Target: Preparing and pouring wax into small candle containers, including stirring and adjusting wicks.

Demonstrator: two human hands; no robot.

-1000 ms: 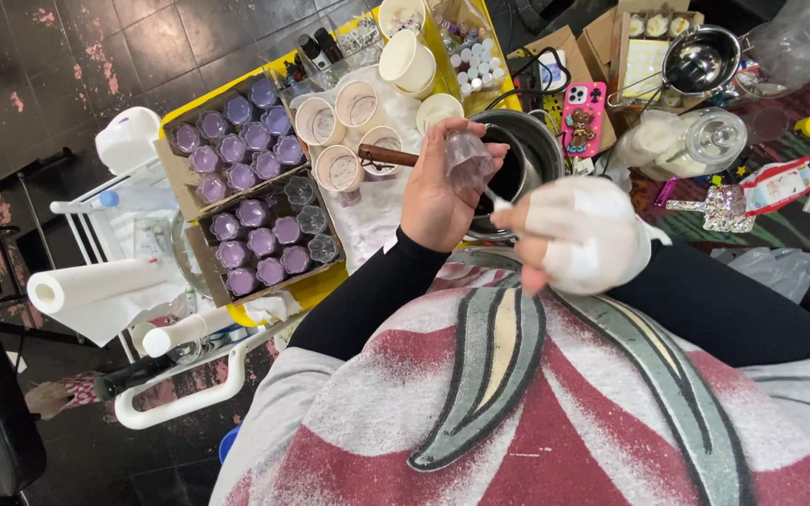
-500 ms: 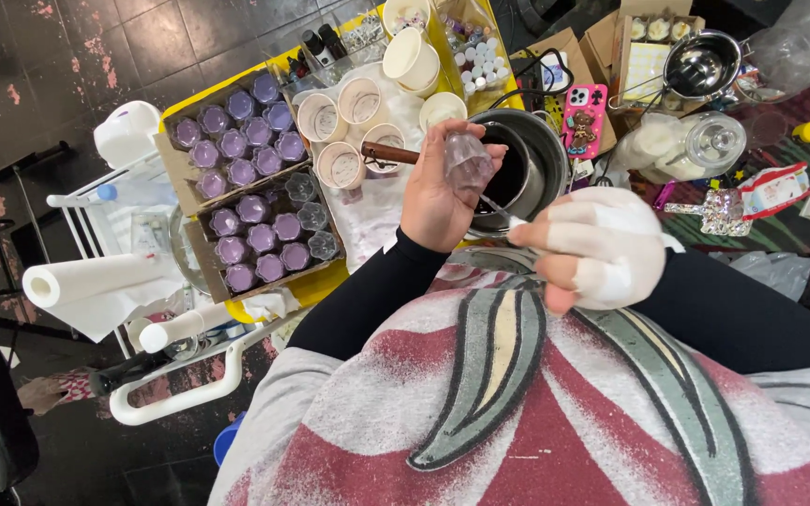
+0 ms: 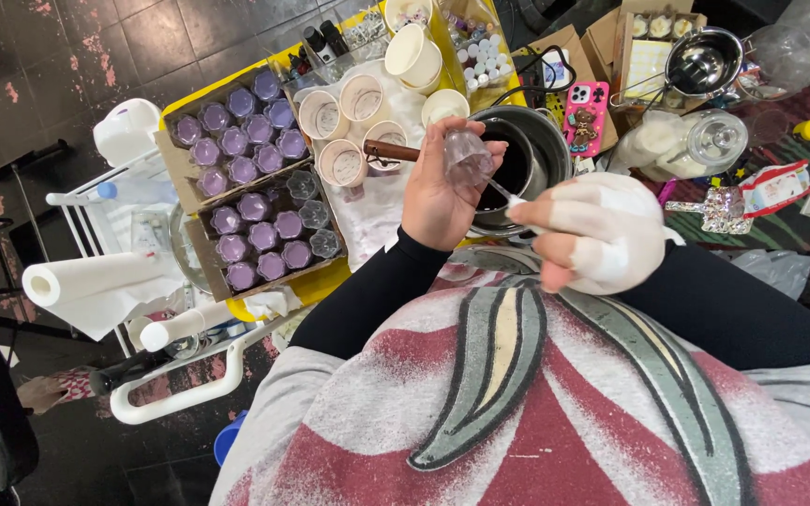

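The left hand (image 3: 438, 192) is curled tight around a small clear ribbed glass cup (image 3: 468, 157), held up in the air just over the rim of the round dark metal pot (image 3: 529, 155). The right hand (image 3: 602, 234) has white wrapping on it, and its fingers pinch one thin white stick (image 3: 510, 197) whose tip pokes toward the cup's mouth. The cup is tipped sideways, so I think it could slide out of the fingers and drop into the pot, which looks full of something dark. The wrapped fingers may not feel the stick well, so it could slip or miss the cup. One brown wooden handle (image 3: 391, 151) sticks out just beside the left hand, and a bump from the wrist could knock it. Just past the hands stand four pale paper cups (image 3: 344, 164) on the white cloth (image 3: 382, 211), close enough for an elbow to tip them. Left of those, on the yellow worktop (image 3: 316, 286), are two brown cardboard trays of purple-filled glass cups (image 3: 253, 239): I count about nine in the near tray, plus three empty clear ones, and about eight in the far tray. Farther off sit one pink phone (image 3: 586, 114), one clear glass jar lying on its side (image 3: 682, 145), one shiny metal bowl (image 3: 702, 61) and one stack of white cups (image 3: 413, 53).
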